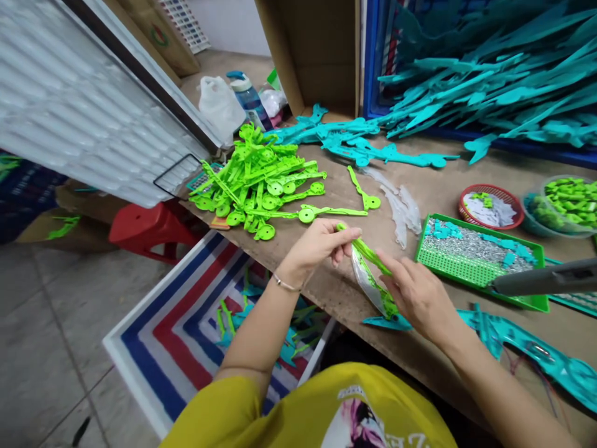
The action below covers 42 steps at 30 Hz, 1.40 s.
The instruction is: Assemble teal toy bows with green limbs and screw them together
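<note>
A mustard-yellow short-sleeved shirt point(289, 414) (white lettering point(405, 442), purple-pink print point(358, 423)); thin bracelet point(286, 285) on the left wrist point(293, 277).

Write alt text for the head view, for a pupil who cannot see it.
A person's left hand and right hand hold a green plastic part at a workbench. Beyond are a heap of green parts and a blue crate of teal pieces.

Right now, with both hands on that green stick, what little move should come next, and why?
Perhaps the right hand should gently press the lime-green plastic strip toward the translucent whitish piece while the left hand steadies the strip's upper end. Both hands grip the strip, and the whitish piece shows right beside it, so only a small movement seems needed.
</note>
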{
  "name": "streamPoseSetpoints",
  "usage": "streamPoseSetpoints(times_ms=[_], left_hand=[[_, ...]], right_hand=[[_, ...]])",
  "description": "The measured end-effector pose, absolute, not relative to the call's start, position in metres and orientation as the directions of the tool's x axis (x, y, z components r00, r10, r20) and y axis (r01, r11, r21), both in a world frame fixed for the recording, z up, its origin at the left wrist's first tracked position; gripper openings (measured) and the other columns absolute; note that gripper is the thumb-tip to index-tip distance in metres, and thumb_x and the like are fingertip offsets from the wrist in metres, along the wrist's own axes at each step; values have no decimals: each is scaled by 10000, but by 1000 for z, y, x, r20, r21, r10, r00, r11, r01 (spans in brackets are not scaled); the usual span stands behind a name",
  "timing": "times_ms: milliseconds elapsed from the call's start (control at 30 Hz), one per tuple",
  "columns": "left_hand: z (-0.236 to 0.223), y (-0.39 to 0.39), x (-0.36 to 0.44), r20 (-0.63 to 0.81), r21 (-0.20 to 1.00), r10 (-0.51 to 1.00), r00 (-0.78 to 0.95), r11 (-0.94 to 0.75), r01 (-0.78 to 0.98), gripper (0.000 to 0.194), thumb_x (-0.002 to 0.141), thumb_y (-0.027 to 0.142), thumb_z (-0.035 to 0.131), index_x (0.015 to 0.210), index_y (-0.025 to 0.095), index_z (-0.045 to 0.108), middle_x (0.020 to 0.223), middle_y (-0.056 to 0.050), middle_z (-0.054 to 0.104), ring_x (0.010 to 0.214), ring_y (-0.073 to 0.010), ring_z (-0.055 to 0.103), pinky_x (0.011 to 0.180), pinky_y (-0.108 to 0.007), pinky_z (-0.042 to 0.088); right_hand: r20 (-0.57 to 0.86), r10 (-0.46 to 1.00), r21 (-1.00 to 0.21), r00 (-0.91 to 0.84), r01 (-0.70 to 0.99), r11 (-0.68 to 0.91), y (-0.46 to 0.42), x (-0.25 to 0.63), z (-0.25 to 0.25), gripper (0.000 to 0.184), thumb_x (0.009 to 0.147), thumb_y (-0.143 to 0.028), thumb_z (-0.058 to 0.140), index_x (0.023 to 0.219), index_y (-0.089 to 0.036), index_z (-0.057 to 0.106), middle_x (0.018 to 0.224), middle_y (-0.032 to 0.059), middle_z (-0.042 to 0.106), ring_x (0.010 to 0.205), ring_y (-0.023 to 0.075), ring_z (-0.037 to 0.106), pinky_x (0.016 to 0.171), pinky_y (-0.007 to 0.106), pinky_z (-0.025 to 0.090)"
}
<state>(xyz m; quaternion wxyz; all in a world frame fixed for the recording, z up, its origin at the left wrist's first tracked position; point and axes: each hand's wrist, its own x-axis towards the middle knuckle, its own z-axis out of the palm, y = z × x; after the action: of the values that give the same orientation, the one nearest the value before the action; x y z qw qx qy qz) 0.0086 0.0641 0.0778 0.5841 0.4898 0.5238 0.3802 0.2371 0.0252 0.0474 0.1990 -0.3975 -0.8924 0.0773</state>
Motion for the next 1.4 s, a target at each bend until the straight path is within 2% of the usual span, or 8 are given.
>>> streamPoseSetpoints(times_ms=[133,233,500,667,933,1033,1200,1400], left_hand=[[29,88,3,-216,961,974,-75,225,160,234,838,385,687,866,154,661,678,-9,655,498,-70,539,421,-148,425],[-3,96,1,-186,954,965,-185,223,203,185,869,280,626,1008,166,664,846,-43,704,675,-116,635,483,-156,459],[-31,99,5,-274,932,945,-178,307,193,254,842,160,581,1083,141,662,946,-90,737,783,-169,693,526,-198,494],[-36,100,3,-263,944,951,-160,288,160,284,772,164,693,1053,141,662,862,-55,728,723,-148,668,565,-209,507],[-42,101,3,-238,960,961,-141,255,119,298,698,116,765,979,153,671,774,-20,720,670,-128,652,659,-243,525],[-41,101,3,-233,962,962,-139,250,112,287,695,104,762,964,154,677,758,-14,715,671,-128,653,675,-250,529],[-41,100,2,-234,964,961,-146,249,94,310,670,110,790,960,155,689,754,-14,715,684,-132,655,694,-256,534],[-40,97,2,-269,962,954,-135,273,10,349,645,145,836,969,150,706,815,-34,720,716,-132,658,679,-246,540]], right_hand=[[196,819,-374,-540,731,571,6,232,28,397,1029,-297,412,1371,-168,566,918,91,649,808,212,637,738,320,509],[138,880,-361,-454,804,472,5,223,14,374,1010,-278,448,1314,-149,624,883,97,647,813,234,648,743,334,510],[-105,895,-308,-434,870,385,19,190,15,359,1002,-246,460,1303,-180,643,966,108,645,827,219,669,730,306,483],[-224,881,-280,-416,894,350,21,185,23,395,1012,-257,436,1360,-176,604,1029,124,648,913,238,675,764,314,479],[-281,876,-272,-393,908,320,21,190,27,385,1007,-286,452,1345,-206,617,1040,115,661,939,237,676,773,303,453],[-266,893,-362,-364,896,258,34,189,25,360,1016,-335,432,1242,-198,676,1021,120,691,928,247,677,788,317,439],[-314,876,-655,-367,752,80,69,179,8,347,917,-227,593,1257,-154,600,963,70,707,858,187,637,762,276,411],[-351,881,-773,-317,630,-81,77,176,-15,494,843,-208,641,1310,-140,496,820,-5,610,705,148,541,660,263,378]])
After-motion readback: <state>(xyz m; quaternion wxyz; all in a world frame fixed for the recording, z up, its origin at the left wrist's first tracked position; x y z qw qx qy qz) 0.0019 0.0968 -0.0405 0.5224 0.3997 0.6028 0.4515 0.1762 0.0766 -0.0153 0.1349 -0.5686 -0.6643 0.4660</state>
